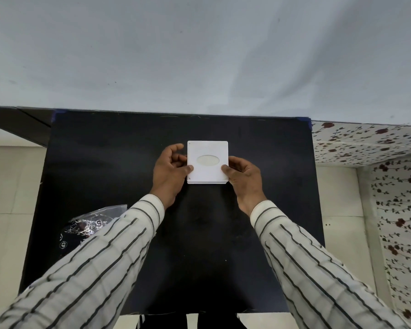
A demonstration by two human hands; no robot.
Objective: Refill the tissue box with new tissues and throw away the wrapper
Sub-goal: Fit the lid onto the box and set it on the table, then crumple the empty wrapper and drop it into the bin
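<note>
White tissue box [207, 162] mid-table, oval slot up. Left hand [170, 173] and right hand [243, 180] clamp its near corners, thumbs on lid, likely seating it square. Crumpled wrapper [93, 225] lies apart at left table [259, 210] edge, not yet binned.

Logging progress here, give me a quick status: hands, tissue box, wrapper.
Left hand and right hand grip the white tissue box by its sides. Clear wrapper on table near left sleeve, not binned. Nothing in the way.
</note>
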